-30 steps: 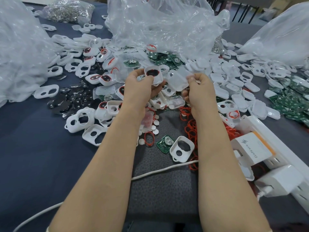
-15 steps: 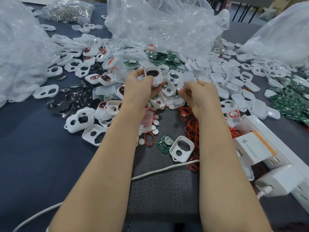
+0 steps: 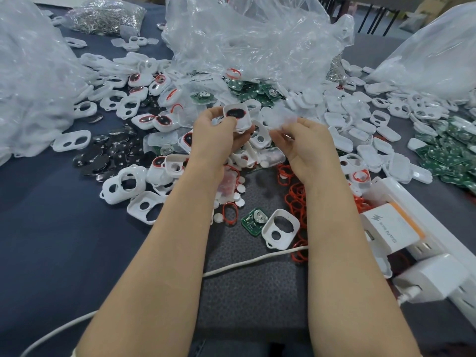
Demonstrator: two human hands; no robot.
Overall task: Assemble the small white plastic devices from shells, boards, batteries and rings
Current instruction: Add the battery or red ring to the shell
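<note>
My left hand [image 3: 217,135] grips a white shell [image 3: 237,116] with a dark lens and red ring inside, held up over the pile. Just to its right, my right hand [image 3: 306,148] pinches a blurred translucent white piece [image 3: 279,119]. Below my hands on the grey mat lie a green board [image 3: 253,221] with a coin battery, an empty white shell [image 3: 280,231] and a loose red ring [image 3: 230,213]. More red rings [image 3: 296,199] are heaped under my right wrist.
White shells [image 3: 123,186], dark lenses [image 3: 108,155], small white discs [image 3: 239,191] and green boards [image 3: 448,153] are strewn around. Crumpled plastic bags [image 3: 252,39] stand behind and at both sides. A white power strip with chargers [image 3: 401,235] lies at right; a white cable [image 3: 231,266] crosses the mat.
My right hand has brought the translucent piece down and left toward the shell in my left hand; the piece now looks blurred. The left hand has barely moved.
</note>
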